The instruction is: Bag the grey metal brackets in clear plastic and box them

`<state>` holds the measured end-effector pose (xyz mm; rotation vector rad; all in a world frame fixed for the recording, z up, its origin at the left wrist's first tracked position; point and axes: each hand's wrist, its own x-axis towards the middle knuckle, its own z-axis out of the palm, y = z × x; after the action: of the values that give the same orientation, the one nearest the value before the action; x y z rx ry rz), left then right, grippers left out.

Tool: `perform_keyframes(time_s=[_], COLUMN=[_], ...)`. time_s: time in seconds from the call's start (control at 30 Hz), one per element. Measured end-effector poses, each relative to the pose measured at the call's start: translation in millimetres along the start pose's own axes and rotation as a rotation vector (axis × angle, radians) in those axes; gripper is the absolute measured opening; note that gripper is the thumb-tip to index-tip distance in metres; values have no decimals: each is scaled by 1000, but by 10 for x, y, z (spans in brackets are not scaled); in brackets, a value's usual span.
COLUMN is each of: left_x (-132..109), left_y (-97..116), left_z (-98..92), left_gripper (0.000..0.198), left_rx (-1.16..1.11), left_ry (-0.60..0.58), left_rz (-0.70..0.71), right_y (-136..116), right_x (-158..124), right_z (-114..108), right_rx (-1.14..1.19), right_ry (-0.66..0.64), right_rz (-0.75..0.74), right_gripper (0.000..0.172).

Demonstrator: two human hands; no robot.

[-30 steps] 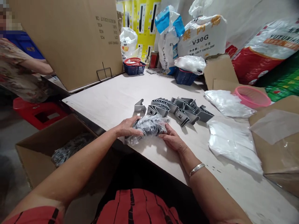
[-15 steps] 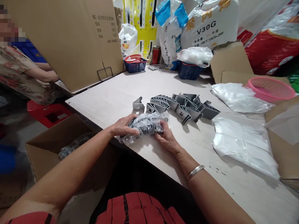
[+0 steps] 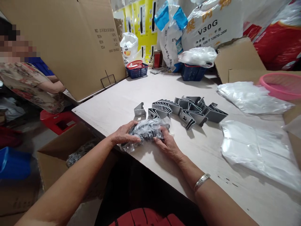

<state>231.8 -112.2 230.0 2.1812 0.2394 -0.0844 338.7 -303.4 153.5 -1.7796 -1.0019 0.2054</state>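
cardboard cartons and sacks ring the pale bench (image 3: 113, 103). at its near edge a clear bag of dark parts (image 3: 145, 131) is clasped between left hand (image 3: 123, 135) and right hand (image 3: 168, 145), just before grey metal brackets (image 3: 185, 110).

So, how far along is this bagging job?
Done: what look like filled bags lie in the cardboard box by the table. In hand: the left hand and right hand grip one stuffed plastic bag. Left: a heap of loose grey brackets and a stack of empty bags on the table.
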Motion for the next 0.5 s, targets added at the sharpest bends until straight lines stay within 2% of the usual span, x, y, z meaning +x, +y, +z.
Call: perform_keyframes(time_s=[0.27, 0.5], left_x=[4, 11], left_y=[16, 8], left_z=[-16, 9], left_gripper=[65, 65], left_rx=[37, -15], left_ry=[-4, 0], left_rz=[-10, -18], right_y=[-11, -81], right_x=[-3, -9], right_z=[72, 95], right_rx=[-125, -139], right_ry=[59, 104], right_rz=[-44, -47], right_gripper=[41, 41])
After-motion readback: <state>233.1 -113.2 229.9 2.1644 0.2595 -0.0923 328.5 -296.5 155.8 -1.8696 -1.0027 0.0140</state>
